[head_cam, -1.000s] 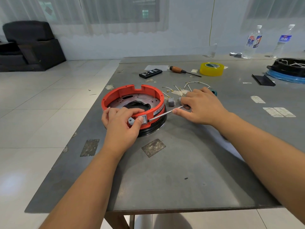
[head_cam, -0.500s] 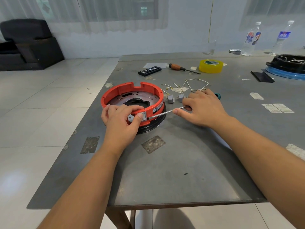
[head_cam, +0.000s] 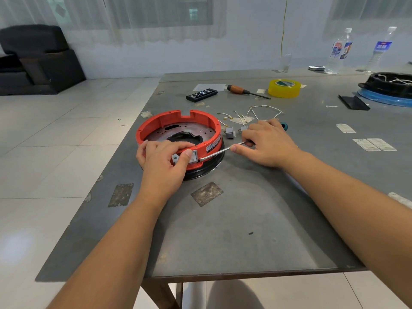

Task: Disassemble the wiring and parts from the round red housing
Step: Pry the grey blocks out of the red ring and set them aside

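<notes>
Head view, hands (head_cam: 163, 167) gripping housing (head_cam: 178, 130) (red), screwdriver (head_cam: 219, 151)

Single head-worn wide-angle view, looking forward and down across the grey table (head_cam: 245, 219). Both forearms enter from the near edge; red housing (head_cam: 178, 121) sits close, centre-left. Far wall and curtains up top, tiled floor on the left. No second view.

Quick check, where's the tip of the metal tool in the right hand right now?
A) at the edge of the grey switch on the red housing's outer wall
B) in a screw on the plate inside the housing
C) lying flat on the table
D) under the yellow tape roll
A: the right hand holds the metal tool, whose tip meets the grey switch on the red housing, which the left hand steadies.
</notes>
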A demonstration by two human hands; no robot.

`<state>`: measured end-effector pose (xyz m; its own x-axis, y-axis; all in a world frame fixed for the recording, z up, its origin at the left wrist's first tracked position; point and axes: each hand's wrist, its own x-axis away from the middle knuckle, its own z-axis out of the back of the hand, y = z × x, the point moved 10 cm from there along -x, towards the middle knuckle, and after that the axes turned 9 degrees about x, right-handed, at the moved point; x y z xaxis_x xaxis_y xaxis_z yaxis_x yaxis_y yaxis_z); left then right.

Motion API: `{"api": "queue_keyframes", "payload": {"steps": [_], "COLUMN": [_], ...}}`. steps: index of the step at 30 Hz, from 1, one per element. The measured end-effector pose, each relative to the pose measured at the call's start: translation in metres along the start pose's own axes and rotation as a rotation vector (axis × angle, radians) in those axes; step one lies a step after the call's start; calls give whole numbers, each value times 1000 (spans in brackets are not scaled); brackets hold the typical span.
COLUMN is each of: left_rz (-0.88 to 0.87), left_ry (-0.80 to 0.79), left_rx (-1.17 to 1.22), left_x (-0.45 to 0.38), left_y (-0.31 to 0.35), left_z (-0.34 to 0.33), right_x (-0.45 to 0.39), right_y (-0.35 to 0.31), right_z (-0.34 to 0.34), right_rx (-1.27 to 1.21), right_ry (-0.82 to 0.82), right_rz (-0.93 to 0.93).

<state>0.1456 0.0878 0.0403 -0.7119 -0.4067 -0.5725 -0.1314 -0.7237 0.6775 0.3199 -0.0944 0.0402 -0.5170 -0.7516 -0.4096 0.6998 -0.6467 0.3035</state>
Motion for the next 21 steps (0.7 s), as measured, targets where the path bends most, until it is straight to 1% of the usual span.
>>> {"api": "queue_keyframes", "payload": {"steps": [4,10,17,21], "left_rz": [2,19,45,43], "left_ry": [6,2,2,2], "left_rx": [13,31,34,22], "left_x": [-1,0,-1,0], "left_y": [-1,-4,-7,-7], "left_z": [0,0,-1,-1], "right_x": [-16,-26,-32,-29], "right_y": [1,-5,-6,-4], "right_z": [-6,-5,-10,-8], "right_rx": [-34,-96,-120,-95], "right_ry": [-36,18,-9,-43], "right_rz": [63,150,173,152]}}
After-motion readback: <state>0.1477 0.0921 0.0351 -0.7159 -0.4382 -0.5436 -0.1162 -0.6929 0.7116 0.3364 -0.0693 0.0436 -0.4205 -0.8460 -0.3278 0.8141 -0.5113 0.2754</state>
